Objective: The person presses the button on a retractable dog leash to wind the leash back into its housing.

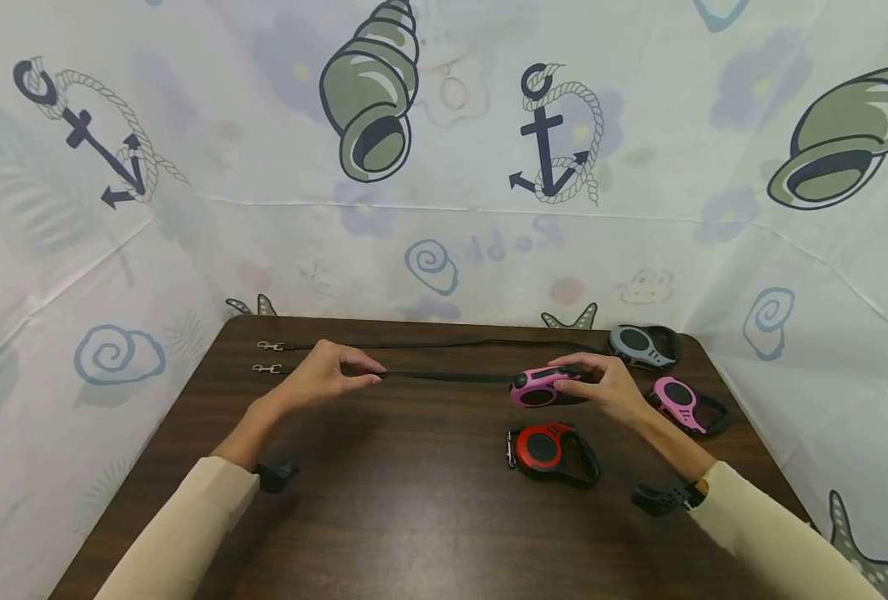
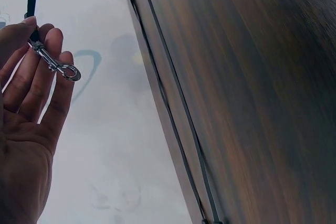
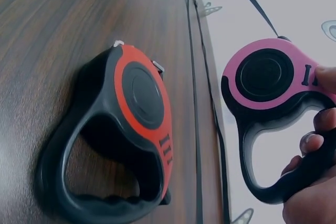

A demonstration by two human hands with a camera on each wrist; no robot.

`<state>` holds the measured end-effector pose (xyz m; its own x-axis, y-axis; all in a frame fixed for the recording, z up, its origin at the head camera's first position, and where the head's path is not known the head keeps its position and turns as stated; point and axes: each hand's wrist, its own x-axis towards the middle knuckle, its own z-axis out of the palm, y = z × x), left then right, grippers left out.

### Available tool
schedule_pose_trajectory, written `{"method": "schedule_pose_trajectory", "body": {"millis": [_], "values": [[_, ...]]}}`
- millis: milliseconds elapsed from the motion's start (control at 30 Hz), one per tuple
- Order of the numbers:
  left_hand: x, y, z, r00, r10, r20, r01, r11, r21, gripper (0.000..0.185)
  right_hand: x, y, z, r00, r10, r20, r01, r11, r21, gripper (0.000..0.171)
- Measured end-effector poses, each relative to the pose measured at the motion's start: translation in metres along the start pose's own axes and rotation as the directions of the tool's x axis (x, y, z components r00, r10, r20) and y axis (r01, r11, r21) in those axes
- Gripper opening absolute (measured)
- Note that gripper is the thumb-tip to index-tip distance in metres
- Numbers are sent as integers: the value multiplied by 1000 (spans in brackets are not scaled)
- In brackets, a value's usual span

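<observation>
Nearest, at about 5 o'clock on the table (image 1: 413, 517), a red leash (image 1: 551, 451) lies flat with its clip at its left end; in the right wrist view it (image 3: 134, 140) is seen resting on the wood, untouched.

Just beyond it, toward 2 o'clock, a pink leash (image 1: 541, 387) is gripped by the right hand (image 1: 614, 390), fingers curled round its black handle and the thumb laid on top (image 3: 310, 182). From its nose a black strap (image 1: 447, 377) is drawn out to the left, toward 9 o'clock, and is pinched by the left hand (image 1: 323, 375). In the left wrist view the strap's metal clip (image 2: 55, 65) is seen lying against the fingertips of that hand (image 2: 26, 129). The two hands are held well apart, the strap stretched between them above the table.

To the right, at 3 o'clock, a second pink leash (image 1: 685, 405) lies on the table.

Farthest, at 1 o'clock, a grey leash (image 1: 642, 346) rests near the back edge, its strap (image 1: 444, 343) laid out leftward to a clip (image 1: 269, 345). A further clip (image 1: 267, 368) lies just nearer than that one.
</observation>
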<state>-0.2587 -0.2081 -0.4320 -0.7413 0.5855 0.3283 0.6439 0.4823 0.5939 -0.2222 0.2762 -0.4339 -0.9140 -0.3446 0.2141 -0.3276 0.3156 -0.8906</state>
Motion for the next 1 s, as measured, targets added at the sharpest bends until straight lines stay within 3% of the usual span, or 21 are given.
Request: {"method": "schedule_pose_trajectory", "body": {"millis": [333, 1000], "values": [[9, 11, 11, 1000, -21, 24, 21, 999, -31, 16, 2, -6, 12, 999, 31, 8, -32, 999, 18, 31], [21, 19, 35, 997, 5, 72, 1, 997, -83, 13, 12, -9, 35, 998, -31, 56, 29, 999, 36, 30]]}}
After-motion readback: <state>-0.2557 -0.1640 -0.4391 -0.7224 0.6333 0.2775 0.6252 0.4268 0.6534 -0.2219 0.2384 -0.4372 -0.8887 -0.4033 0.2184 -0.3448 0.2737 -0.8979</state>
